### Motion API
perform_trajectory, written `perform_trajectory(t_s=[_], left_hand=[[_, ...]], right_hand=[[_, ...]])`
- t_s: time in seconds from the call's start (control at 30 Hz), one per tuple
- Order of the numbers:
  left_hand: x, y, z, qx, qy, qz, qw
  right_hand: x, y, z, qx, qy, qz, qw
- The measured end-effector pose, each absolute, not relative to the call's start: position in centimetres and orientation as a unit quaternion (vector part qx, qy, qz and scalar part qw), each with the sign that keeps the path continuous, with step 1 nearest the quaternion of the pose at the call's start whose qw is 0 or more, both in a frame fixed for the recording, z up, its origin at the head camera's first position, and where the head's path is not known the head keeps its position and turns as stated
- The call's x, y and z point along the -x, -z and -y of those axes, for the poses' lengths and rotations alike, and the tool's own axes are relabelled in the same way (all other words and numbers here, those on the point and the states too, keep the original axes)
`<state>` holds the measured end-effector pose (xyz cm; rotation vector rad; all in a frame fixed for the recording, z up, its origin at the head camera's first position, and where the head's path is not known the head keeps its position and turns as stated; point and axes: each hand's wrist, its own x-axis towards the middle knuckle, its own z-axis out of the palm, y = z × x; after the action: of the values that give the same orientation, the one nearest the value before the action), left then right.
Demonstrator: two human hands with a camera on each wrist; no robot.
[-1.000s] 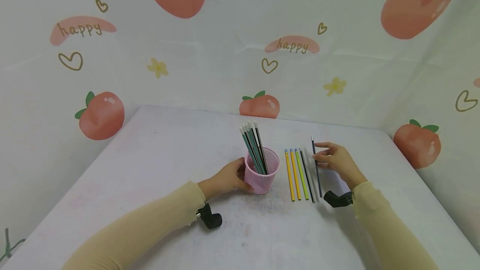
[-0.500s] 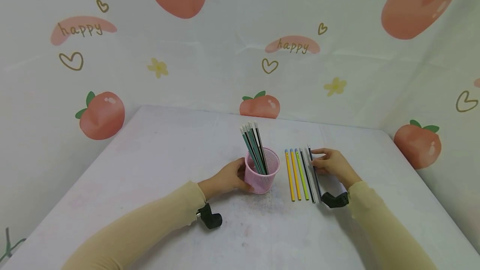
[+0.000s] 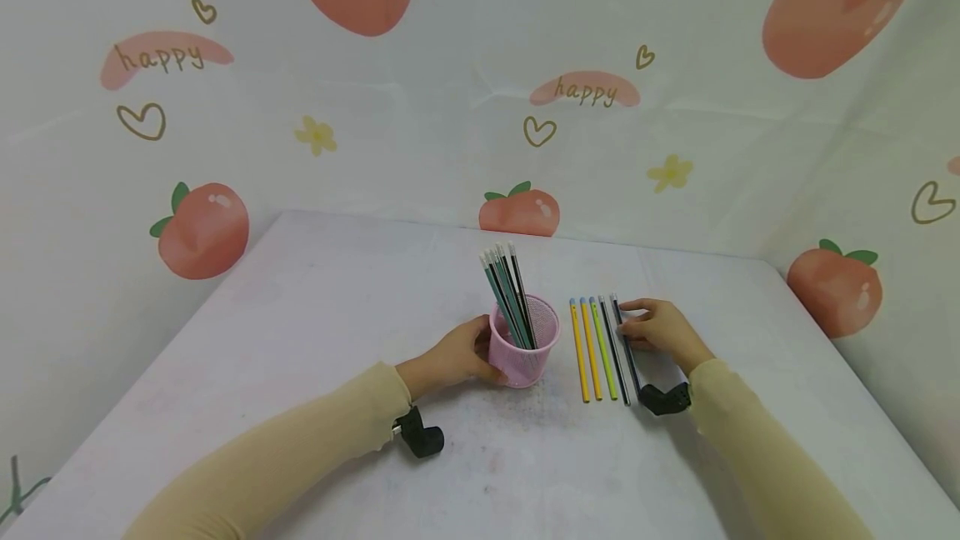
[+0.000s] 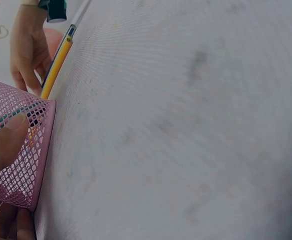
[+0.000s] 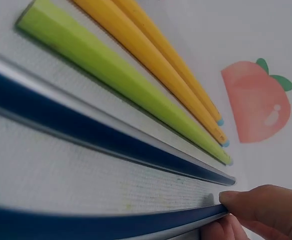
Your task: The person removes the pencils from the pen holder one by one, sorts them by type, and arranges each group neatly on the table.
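My left hand (image 3: 453, 354) grips the side of a pink mesh pencil cup (image 3: 525, 369), its thumb showing against the mesh in the left wrist view. Several green and black pencils (image 3: 504, 290) with white tips lean in the cup. My right hand (image 3: 663, 330) pinches a dark blue pencil (image 5: 110, 225) near its far end, between thumb and fingers. Left of it lies a blue pencil with silver stripes (image 5: 105, 135), roughly parallel and a small gap apart. Beyond that, a lime green pencil (image 3: 603, 348) and two yellow pencils (image 3: 579, 352) complete the row.
Everything stands on a white-covered table (image 3: 345, 273). A white cloth backdrop (image 3: 420, 132) printed with red fruit, hearts and flowers rises behind and at both sides. A black wrist camera (image 3: 422, 436) sits by the left wrist, another (image 3: 665, 398) by the right.
My right hand has moved left and nearer to me with the dark blue pencil, bringing it alongside the row. The left hand and the cup have stayed where they were.
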<state>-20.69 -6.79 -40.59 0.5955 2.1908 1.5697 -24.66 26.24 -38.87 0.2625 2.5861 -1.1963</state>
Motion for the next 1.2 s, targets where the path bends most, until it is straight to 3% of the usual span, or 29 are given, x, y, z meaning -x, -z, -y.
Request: perform_trajectory(t_s=[1.2], left_hand=[[20.52, 40.29, 6.70, -0.200, -0.561, -0.779, 0.195]], right_hand=[[24.86, 39.07, -26.13, -0.086, 0.395, -0.903, 0.149]])
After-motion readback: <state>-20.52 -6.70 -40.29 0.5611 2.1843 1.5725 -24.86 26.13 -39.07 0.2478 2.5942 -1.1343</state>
